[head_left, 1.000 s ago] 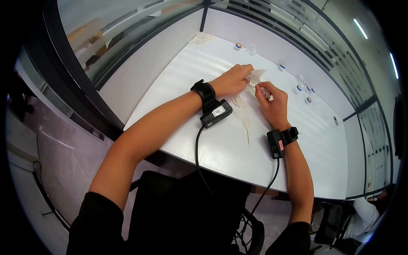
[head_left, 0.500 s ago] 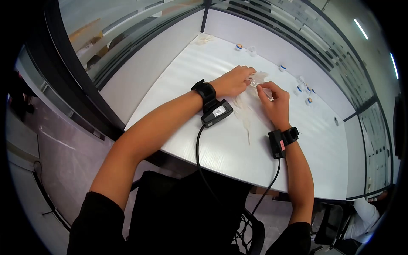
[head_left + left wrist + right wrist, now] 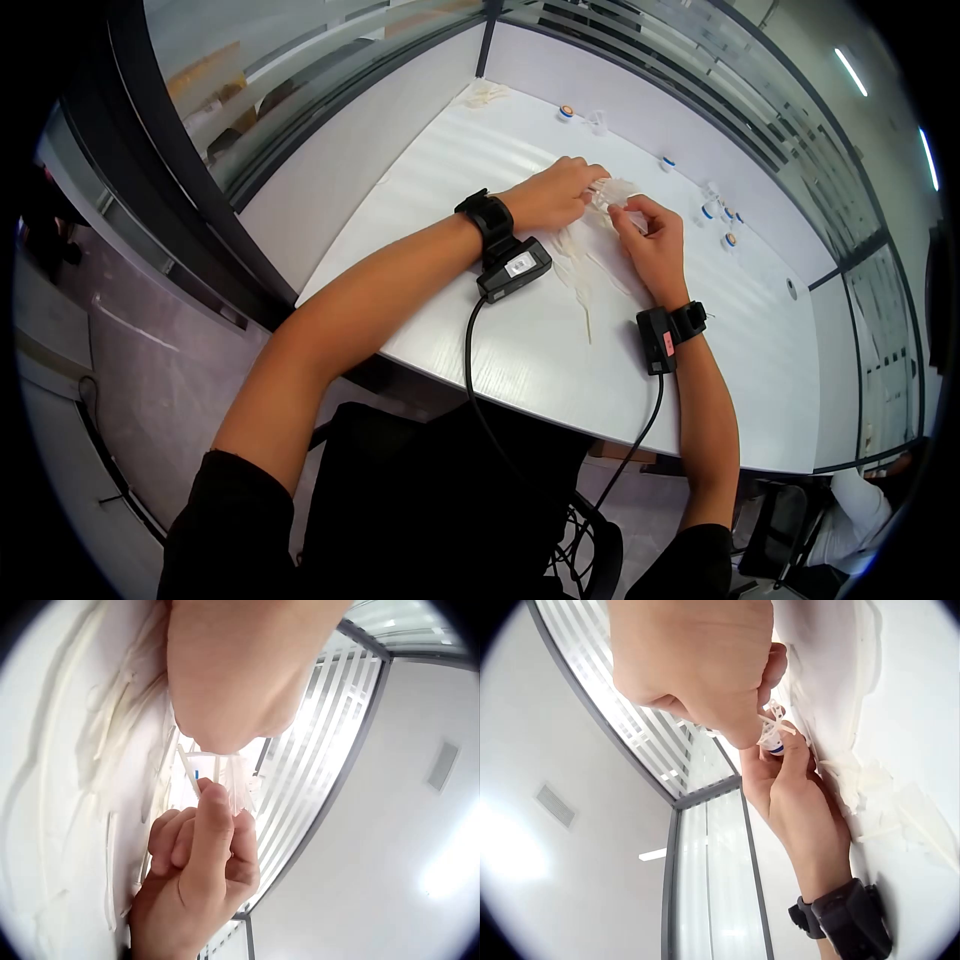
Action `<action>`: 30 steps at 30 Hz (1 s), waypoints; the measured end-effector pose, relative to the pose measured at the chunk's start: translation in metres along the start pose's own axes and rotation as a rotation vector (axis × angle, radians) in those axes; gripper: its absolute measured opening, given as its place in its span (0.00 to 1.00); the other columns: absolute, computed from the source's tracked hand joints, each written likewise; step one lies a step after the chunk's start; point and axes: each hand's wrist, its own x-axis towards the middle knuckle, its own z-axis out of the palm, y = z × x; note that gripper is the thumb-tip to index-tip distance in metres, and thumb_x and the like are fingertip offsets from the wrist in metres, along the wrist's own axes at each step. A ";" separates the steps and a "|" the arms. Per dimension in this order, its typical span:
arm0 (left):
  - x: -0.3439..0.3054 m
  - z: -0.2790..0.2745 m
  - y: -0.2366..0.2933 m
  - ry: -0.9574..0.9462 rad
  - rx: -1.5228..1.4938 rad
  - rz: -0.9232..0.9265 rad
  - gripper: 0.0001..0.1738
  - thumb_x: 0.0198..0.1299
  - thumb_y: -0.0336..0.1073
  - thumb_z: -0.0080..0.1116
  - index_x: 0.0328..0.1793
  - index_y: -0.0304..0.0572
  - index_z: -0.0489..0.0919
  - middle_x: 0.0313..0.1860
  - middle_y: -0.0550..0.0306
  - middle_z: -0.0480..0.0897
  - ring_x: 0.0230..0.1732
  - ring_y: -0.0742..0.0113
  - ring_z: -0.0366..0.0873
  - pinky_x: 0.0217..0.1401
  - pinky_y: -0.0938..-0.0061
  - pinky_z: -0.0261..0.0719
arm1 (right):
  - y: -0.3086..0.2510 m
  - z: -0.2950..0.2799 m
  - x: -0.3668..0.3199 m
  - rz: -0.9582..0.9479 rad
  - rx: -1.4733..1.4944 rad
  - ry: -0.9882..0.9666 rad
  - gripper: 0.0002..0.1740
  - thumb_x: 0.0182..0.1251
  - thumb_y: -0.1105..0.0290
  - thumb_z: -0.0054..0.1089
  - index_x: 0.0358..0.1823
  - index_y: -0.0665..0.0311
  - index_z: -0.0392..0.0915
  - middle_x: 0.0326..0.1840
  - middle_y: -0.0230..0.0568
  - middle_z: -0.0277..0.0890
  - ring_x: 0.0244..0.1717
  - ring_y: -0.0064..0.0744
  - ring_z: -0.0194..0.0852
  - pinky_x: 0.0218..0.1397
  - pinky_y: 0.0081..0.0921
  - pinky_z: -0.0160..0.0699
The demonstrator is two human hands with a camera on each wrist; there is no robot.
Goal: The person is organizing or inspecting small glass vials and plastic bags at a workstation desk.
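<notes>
Up by the far middle of the table (image 3: 500,350), well off the near edge, both hands together. Left hand (image 3: 555,195) curled, thumb and fingertips pinching the small white piece (image 3: 772,739) with the blue band, lifted just clear of the tabletop. Right hand (image 3: 650,240) curled too, fingers folded in, thumb and forefinger nipping a thin white quill (image 3: 766,718) right at the top of that piece. Hard to tell from the wrist views whether the quill tip sits in the piece or only against it.

Just on the near side of the hands, a loose spread of white feathers (image 3: 580,265), flat on the table. Over toward the far right edge, a scatter of small blue-banded caps (image 3: 725,238), well apart from the work.

By the look of it: mid-fitting, one quill being seated into the piece, with a few thin stems already standing up out of it. Next move, at a guess: steady the piece with the left, line the quill up true, press straight in without bending it or crowding the neighbouring stems.
</notes>
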 end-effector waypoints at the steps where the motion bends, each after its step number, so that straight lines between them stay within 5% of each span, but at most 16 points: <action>1: 0.000 0.001 -0.001 0.001 -0.001 0.000 0.24 0.72 0.30 0.54 0.73 0.38 0.72 0.61 0.38 0.77 0.66 0.42 0.72 0.71 0.56 0.69 | 0.000 0.000 0.000 0.010 0.013 -0.005 0.11 0.70 0.69 0.71 0.38 0.72 0.83 0.27 0.24 0.75 0.27 0.10 0.64 0.27 0.17 0.61; 9: 0.000 0.002 0.001 0.029 -0.030 0.000 0.25 0.73 0.31 0.53 0.75 0.38 0.71 0.62 0.38 0.77 0.66 0.41 0.74 0.70 0.56 0.70 | -0.011 -0.002 0.000 0.113 0.122 -0.042 0.10 0.72 0.68 0.70 0.37 0.69 0.83 0.22 0.24 0.73 0.19 0.10 0.63 0.22 0.17 0.58; 30: 0.003 0.002 0.003 -0.017 -0.092 -0.055 0.29 0.80 0.45 0.49 0.77 0.30 0.66 0.72 0.34 0.71 0.74 0.42 0.68 0.77 0.58 0.66 | -0.008 0.000 0.004 0.112 0.197 0.078 0.11 0.73 0.65 0.69 0.40 0.68 0.85 0.20 0.26 0.72 0.19 0.13 0.64 0.24 0.17 0.58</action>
